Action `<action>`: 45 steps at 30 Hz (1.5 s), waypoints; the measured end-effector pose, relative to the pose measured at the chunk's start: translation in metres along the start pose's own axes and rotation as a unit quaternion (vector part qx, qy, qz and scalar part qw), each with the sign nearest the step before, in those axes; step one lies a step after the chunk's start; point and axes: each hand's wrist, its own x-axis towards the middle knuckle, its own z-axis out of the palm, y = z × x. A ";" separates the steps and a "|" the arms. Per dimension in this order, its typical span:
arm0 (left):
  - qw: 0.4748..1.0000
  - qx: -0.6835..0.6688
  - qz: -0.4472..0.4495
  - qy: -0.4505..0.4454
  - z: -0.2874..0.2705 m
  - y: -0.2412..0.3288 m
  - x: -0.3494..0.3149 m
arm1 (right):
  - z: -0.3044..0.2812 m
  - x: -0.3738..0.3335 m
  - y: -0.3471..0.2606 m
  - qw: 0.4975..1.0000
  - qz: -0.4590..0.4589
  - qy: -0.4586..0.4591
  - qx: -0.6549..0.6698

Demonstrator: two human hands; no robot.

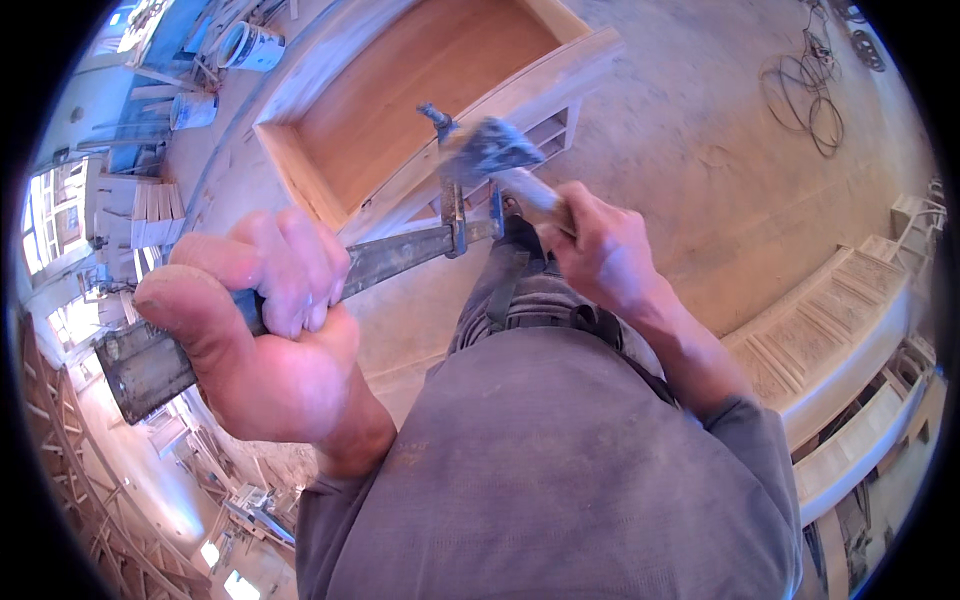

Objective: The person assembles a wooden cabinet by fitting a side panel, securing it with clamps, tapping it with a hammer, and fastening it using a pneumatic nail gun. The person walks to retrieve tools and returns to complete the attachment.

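Left hand [265,350] closed round the bar of a steel bar clamp [400,257], fingers wrapped over it, thumb lying toward the bar's outer end. Bar slopes up from lower left to mid-view, in front of the person's torso; clamp is held up over the floor [690,190], a sliding jaw with its screw near the far end, a blue part just beyond. Right hand [605,250] clamped on the wooden handle of a hammer [497,148]; head is motion-blurred and overlaps the sliding jaw in view, can't tell if it's touching. Behind both: open wooden carcass [545,85] on the floor, its near long edge crossing behind the clamp screw; contact between clamp and carcass can't be confirmed. Carved wooden panels [830,300] lie along the right edge of the floor, well apart from the hands. Coiled cable [815,100] on the floor toward the far right corner. Two white buckets [252,47] far left, past the carcass; stacked boards [157,213] nearer, along the left edge.
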 end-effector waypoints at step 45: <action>0.997 0.043 0.018 0.064 0.001 0.002 0.000 | -0.038 0.061 -0.077 0.988 -0.123 -0.050 -0.075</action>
